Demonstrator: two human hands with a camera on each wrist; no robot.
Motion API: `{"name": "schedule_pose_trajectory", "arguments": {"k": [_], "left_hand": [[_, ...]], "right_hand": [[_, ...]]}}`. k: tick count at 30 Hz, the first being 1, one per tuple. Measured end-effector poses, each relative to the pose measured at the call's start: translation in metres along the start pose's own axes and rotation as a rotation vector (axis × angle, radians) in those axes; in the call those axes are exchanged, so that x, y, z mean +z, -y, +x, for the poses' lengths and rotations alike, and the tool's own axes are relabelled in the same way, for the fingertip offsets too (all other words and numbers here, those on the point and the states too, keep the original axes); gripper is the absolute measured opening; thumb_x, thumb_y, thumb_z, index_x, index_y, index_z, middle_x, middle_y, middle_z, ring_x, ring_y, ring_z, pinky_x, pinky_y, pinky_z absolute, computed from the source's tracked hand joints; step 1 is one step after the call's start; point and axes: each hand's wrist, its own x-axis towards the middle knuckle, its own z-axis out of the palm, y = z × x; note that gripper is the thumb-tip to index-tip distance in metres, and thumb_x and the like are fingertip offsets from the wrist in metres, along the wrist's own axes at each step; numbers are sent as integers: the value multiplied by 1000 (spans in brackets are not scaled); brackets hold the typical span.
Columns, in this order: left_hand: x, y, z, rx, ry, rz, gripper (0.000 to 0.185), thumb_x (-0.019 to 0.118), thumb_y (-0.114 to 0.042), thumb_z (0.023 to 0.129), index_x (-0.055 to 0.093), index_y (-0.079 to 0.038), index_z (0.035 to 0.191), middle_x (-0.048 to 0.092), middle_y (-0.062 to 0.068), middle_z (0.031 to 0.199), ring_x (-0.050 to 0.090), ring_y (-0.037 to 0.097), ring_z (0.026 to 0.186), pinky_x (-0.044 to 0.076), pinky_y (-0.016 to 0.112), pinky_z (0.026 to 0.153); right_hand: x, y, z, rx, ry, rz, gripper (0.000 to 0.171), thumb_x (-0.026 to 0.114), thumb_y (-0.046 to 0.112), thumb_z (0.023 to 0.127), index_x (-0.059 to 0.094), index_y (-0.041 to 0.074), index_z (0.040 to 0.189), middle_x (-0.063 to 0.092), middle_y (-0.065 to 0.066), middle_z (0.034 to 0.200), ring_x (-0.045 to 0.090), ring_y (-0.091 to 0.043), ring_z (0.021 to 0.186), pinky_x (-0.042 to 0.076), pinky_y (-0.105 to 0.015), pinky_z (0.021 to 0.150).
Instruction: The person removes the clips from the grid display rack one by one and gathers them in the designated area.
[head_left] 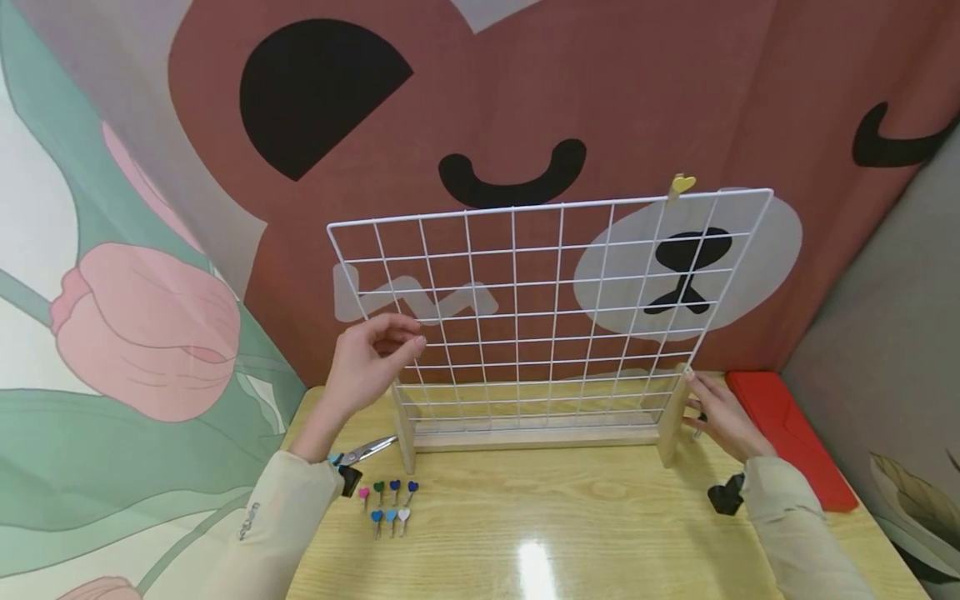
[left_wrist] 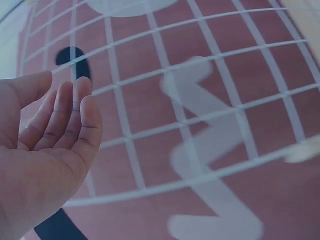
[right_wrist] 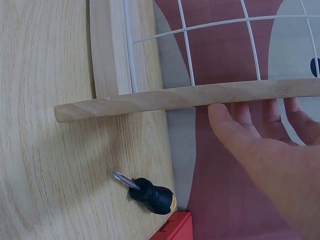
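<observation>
A white wire grid panel (head_left: pixel 536 283) stands upright in a wooden stand (head_left: pixel 536 437) on the table. My left hand (head_left: pixel 375 358) hovers before its left side, fingers loosely bent and holding nothing; in the left wrist view its palm (left_wrist: pixel 50 150) shows bare. With my right hand (head_left: pixel 723 417) I hold the stand's right wooden post (head_left: pixel 672 421) near its top. The thumb shows at the front edge and the other fingertips are hidden behind the post (right_wrist: pixel 150 100). One yellow heart clothespin (head_left: pixel 682 185) is clipped on the panel's top wire towards the right.
Several small heart clothespins (head_left: pixel 391 517) in pink, green, blue and white lie at the front left. Scissors (head_left: pixel 367 450) lie beside the stand's left foot. A stubby black screwdriver (right_wrist: pixel 152 196) lies right of the stand, near a red case (head_left: pixel 795 442). A patterned curtain (head_left: pixel 525 100) hangs behind.
</observation>
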Motion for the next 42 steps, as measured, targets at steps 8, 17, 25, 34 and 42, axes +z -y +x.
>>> {"name": "schedule_pose_trajectory", "arguments": {"k": [8, 17, 25, 34, 42], "left_hand": [[4, -43, 36, 115, 37, -24, 18, 70, -15, 89, 68, -7, 105, 70, 3, 90, 64, 13, 77, 53, 30, 70], [27, -99, 67, 217, 105, -89, 22, 72, -17, 87, 66, -9, 106, 69, -2, 88, 63, 8, 73, 50, 29, 64], [48, -136, 83, 319, 147, -154, 23, 73, -14, 85, 66, -8, 106, 68, -2, 92, 63, 5, 76, 50, 24, 67], [62, -161, 99, 379, 191, -179, 24, 73, -15, 86, 66, -7, 108, 68, -2, 94, 63, 2, 80, 50, 22, 71], [76, -173, 118, 388, 205, -70, 26, 74, -18, 86, 65, -8, 108, 67, 0, 98, 63, 3, 83, 47, 17, 78]], "right_hand": [[-1, 0, 0, -7, 1, 6, 78, 27, 47, 103, -9, -5, 149, 4, -35, 151, 14, -54, 136, 26, -62, 104], [-1, -1, -1, -13, -6, 13, 78, 26, 47, 103, -8, -7, 149, 5, -35, 150, 13, -54, 136, 24, -64, 104], [-1, -3, 2, -4, -4, 25, 78, 28, 47, 103, -8, -5, 149, 5, -35, 151, 13, -54, 136, 23, -64, 104], [-1, -1, 0, -2, -5, 16, 78, 28, 47, 103, -8, -5, 149, 5, -35, 151, 13, -54, 136, 24, -63, 104], [-2, 1, -2, 4, -17, 11, 79, 28, 48, 103, -9, -4, 149, 4, -34, 151, 12, -54, 136, 24, -63, 104]]}}
